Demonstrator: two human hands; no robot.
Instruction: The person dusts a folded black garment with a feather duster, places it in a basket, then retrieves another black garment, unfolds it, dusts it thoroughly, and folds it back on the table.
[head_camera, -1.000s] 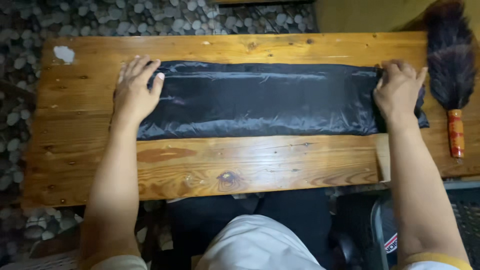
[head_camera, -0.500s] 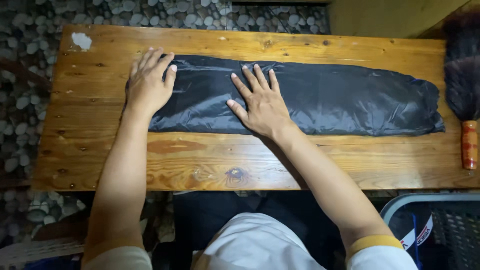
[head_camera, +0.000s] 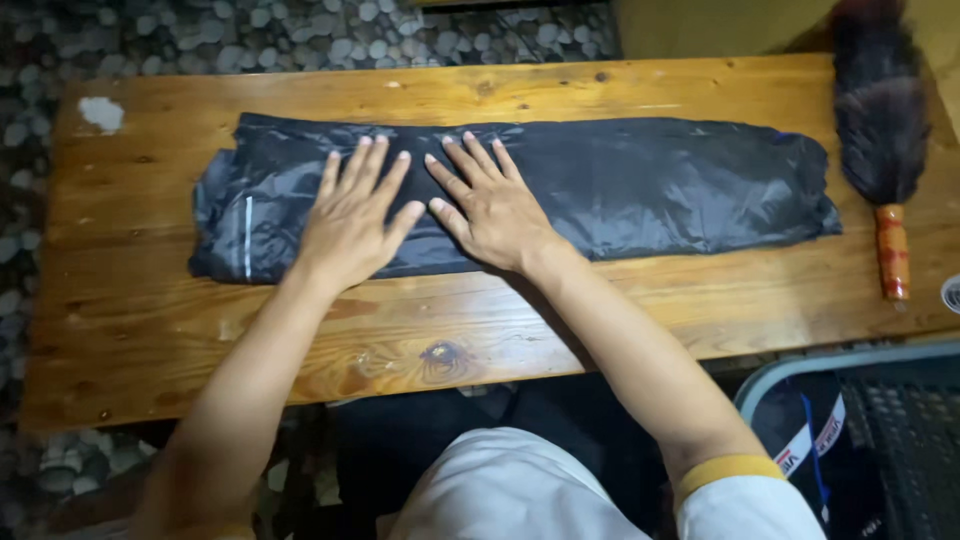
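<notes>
A long black shiny garment (head_camera: 660, 185), folded into a narrow strip, lies across a wooden table (head_camera: 500, 320). My left hand (head_camera: 352, 215) presses flat on it left of centre, fingers spread. Right beside it, my right hand (head_camera: 488, 205) lies flat on the middle of the strip, fingers spread too. The two hands nearly touch at the thumbs. Neither hand grips anything.
A dark feather duster (head_camera: 880, 130) with an orange-brown handle lies at the table's right end, close to the garment's right tip. A white patch (head_camera: 102, 113) marks the far left corner. Pebbled floor (head_camera: 300, 40) lies beyond; a metal-framed chair (head_camera: 850, 420) stands lower right.
My left hand slid from the garment's left end toward the middle. My right hand came from the right end to the centre, and both now lie side by side.
</notes>
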